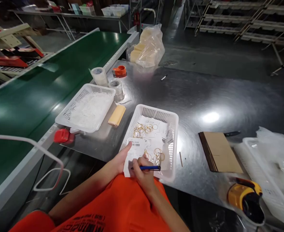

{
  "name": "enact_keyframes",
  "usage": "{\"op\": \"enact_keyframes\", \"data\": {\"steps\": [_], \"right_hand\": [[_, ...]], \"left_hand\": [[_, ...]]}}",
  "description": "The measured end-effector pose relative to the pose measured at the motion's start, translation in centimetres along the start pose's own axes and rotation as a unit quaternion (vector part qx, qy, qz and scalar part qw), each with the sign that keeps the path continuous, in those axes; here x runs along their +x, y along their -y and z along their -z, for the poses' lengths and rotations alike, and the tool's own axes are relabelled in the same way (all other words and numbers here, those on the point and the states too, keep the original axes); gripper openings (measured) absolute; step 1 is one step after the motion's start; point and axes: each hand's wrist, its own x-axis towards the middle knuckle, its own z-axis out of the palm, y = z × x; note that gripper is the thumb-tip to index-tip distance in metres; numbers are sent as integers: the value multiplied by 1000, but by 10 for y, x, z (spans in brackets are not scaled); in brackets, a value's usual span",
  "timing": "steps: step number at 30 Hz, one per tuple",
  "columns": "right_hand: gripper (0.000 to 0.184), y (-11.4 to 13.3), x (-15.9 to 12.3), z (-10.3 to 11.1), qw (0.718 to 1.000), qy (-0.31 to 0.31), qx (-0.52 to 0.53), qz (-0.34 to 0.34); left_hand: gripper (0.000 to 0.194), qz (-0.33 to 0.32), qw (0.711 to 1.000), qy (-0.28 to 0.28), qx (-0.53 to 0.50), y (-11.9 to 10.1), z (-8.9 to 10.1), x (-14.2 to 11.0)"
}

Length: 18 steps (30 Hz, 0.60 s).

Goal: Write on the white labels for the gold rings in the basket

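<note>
My right hand (142, 174) is closed round a blue pen (149, 168), its tip resting on a white paper slip (134, 154) with a barcode. My left hand (120, 159) grips that slip from its left edge, thumb on top. The slip lies over the near corner of a white plastic basket (174, 129) that holds more paper slips and several yellow rubber bands (144, 129). Both forearms reach out over my orange garment.
A second white basket (67, 112) with white bags stands left, with tape rolls (99, 75) and an orange dispenser (119, 71) behind. Brown cardboard (220, 151), a yellow-black tool (247, 196) and plastic bags (274, 154) lie right. A green conveyor (35, 96) runs along the left.
</note>
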Motion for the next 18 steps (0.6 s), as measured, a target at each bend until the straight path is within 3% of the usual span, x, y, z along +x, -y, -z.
{"op": "enact_keyframes", "data": {"steps": [8,18], "right_hand": [[43,-1,2,-1,1000,-9,26,-8],[42,0,3,1,999,3,48,-17]], "left_hand": [[62,-15,998,-54,8,0,-5,-2],[64,-5,999,-49,7,1,-3,-1]]}}
